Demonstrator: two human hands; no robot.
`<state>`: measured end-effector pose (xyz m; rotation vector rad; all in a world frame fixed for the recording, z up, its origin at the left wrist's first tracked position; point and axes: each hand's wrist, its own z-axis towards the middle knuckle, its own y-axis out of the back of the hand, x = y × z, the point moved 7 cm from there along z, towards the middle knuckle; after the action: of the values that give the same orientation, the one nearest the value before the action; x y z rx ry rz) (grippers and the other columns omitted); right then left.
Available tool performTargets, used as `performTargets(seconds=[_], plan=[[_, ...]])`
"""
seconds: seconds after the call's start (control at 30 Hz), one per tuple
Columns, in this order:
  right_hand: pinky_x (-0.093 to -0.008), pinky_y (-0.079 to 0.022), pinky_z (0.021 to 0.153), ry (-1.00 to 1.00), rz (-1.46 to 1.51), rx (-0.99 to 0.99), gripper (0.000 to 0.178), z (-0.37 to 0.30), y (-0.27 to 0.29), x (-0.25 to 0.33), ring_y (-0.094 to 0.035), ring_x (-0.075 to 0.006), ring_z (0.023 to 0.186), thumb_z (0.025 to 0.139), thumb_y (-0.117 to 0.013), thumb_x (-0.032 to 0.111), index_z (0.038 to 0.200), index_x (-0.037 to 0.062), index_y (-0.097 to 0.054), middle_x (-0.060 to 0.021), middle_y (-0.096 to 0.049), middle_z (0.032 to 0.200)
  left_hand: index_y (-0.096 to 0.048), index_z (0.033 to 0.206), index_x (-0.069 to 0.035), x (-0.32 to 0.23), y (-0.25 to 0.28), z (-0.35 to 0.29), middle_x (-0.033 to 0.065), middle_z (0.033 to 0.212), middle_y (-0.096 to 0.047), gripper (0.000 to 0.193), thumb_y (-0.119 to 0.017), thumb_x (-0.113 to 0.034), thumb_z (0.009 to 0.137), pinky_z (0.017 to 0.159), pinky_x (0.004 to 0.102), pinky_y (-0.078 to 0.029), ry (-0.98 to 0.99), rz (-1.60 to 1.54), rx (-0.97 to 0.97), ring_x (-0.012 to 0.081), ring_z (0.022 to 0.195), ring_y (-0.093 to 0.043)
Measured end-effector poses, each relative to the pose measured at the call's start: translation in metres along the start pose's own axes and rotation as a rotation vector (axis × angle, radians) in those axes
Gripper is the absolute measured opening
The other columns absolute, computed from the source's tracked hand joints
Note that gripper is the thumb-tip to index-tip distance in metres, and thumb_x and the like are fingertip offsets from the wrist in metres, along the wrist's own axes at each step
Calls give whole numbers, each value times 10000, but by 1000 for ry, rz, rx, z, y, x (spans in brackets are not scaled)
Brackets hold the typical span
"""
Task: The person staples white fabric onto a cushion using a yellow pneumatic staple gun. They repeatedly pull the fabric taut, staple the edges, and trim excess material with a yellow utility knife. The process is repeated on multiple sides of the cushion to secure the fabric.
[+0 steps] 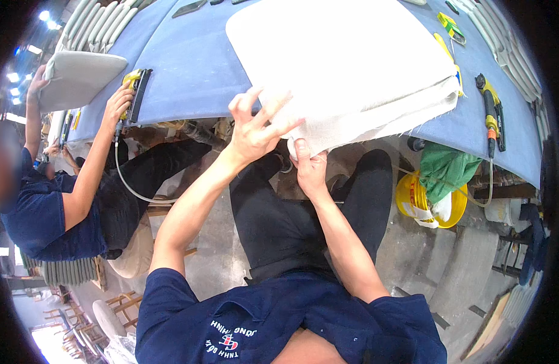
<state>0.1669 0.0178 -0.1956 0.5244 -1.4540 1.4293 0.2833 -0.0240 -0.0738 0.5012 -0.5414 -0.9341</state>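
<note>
Head | wht pad (334, 57) fwd of L hand (255, 131) & R hand (312, 171) | L fingers spread | R pinching cloth (319, 134), nr corner

Touching one white fabric-covered panel (346, 67) with two bare hands, one left hand (258, 128) and one right hand (311, 171). Seeing two air tools: one held tool (140, 91) with one near co-worker (46, 212), one lying tool (490, 109) on one blue table (188, 67). Counting also one grey panel (82, 79), one yellow bucket (407, 197), one green sack (444, 173) and one green-yellow box (451, 28). Seeing many stacked panels (97, 27).
</note>
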Motion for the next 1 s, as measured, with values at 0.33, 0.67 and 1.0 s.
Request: performTargets(seconds=[0.33, 0.67, 1.0], plan=[[-235, -363, 537, -102, -9, 2, 359, -18, -5, 22, -502, -44, 628, 1095, -623, 376, 933, 67, -705, 22, -617, 772, -463, 1608, -206, 39, 23, 48, 303, 1716, -196, 613, -628, -239, 1018, 925, 388, -549, 677, -517, 504, 275, 963, -687], [-281, -431, 659, 20, -200, 31, 272, -20, 14, 4, -564, -94, 757, 1100, -603, 247, 1061, -3, -701, -16, -661, 876, -214, 1702, -243, 2, 5, 45, 309, 1725, 137, 726, -571, -235, 1070, 1027, 543, -536, 646, -555, 790, 590, 1234, -600], [-366, -516, 960, 58, -123, 90, 227, -4, 18, 0, -679, -213, 1076, 1056, -650, 136, 1213, -19, -704, -114, -736, 1174, -186, 1704, -163, -4, -4, 33, 361, 1679, 228, 808, -621, -160, 1022, 1065, 514, -536, 537, -662, 701, 591, 1279, -574]])
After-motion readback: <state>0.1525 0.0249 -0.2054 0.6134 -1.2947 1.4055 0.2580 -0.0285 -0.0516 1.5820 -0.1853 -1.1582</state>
